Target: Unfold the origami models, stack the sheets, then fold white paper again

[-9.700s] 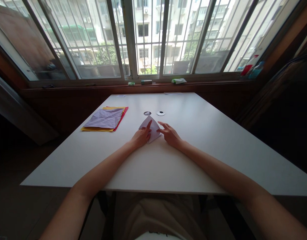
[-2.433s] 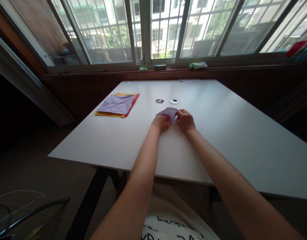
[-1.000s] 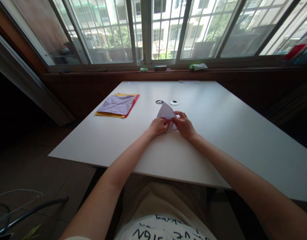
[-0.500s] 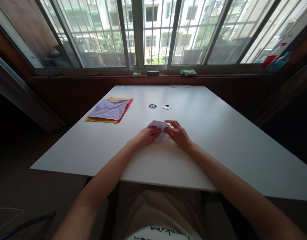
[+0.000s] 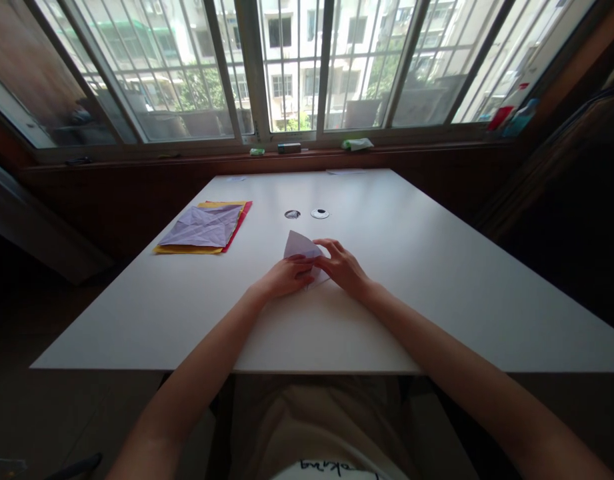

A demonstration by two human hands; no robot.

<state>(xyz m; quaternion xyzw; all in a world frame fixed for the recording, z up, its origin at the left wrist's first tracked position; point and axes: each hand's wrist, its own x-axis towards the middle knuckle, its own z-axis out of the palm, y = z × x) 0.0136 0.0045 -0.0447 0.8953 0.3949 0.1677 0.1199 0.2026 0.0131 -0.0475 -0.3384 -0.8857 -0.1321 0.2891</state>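
Observation:
Between my hands is a small sheet of folded pale lilac paper [image 5: 299, 244], held just at the white tabletop. My left hand [image 5: 288, 275] is closed on its left and near side, fingers lying across it. From the right, my right hand [image 5: 343, 265] pinches the paper with thumb and fingertips. The far corner of the paper points up and away from me, while its middle and lower part are mostly covered by my fingers.
A stack of creased lilac paper [image 5: 204, 225] over yellow and red sheets lies on the left of the white table [image 5: 417, 320]. Beyond my hands are two round table fittings, one an open hole [image 5: 293, 215], the other a white-rimmed disc [image 5: 320, 213]. Small items line the windowsill [image 5: 187, 159].
The paper has been turned or partly unfolded, so a pointed flap now rises at its far left. My left hand lies lower across it. The whole view has shifted and tilted slightly.

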